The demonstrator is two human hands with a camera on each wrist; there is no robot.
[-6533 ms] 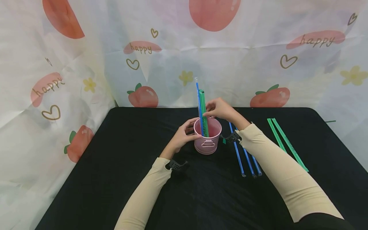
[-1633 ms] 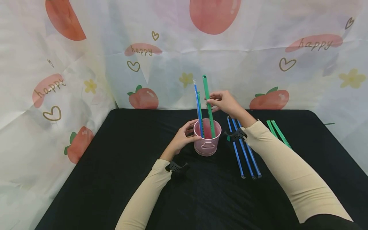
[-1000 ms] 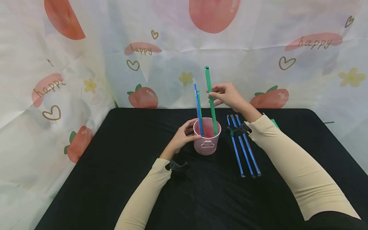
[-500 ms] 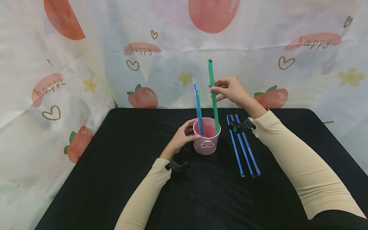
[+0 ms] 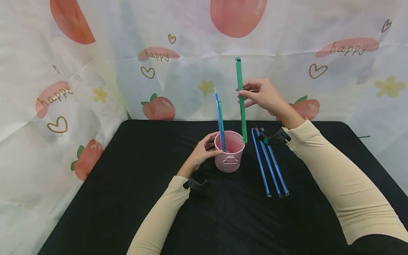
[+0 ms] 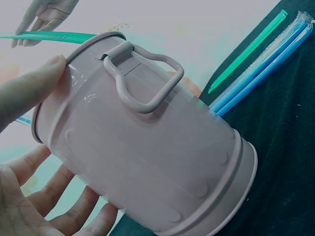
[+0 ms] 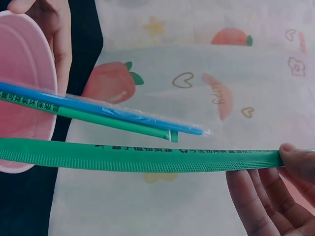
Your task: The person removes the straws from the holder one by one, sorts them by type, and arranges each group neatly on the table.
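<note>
A pink bucket (image 5: 223, 163) stands on the black table, its small handle facing the viewer. My left hand (image 5: 204, 152) holds it by the left side, thumb at the rim and fingers along the wall. Between thumb and fingers, my right hand (image 5: 262, 95) pinches a green paper-wrapped straw (image 5: 242, 117), nearly upright, its lower end at the bucket's right rim. A blue straw (image 5: 219, 115) in clear wrap and another green wrapped straw (image 7: 113, 123) lean together inside the bucket. In the left wrist view, the thumb (image 6: 34, 91) lies against the bucket's rim.
Three blue wrapped straws (image 5: 262, 164) lie right of the bucket, below the right wrist. A bit of green (image 5: 266, 140) shows under the black wristband (image 5: 276, 136). The right sleeve (image 5: 338, 177) covers the table's right part. A printed cloth (image 5: 191, 81) hangs behind.
My right hand has drawn one green straw up out of the bucket and moved it up and right. The left hand stays on the bucket. The right sleeve now hides the green straws at right.
</note>
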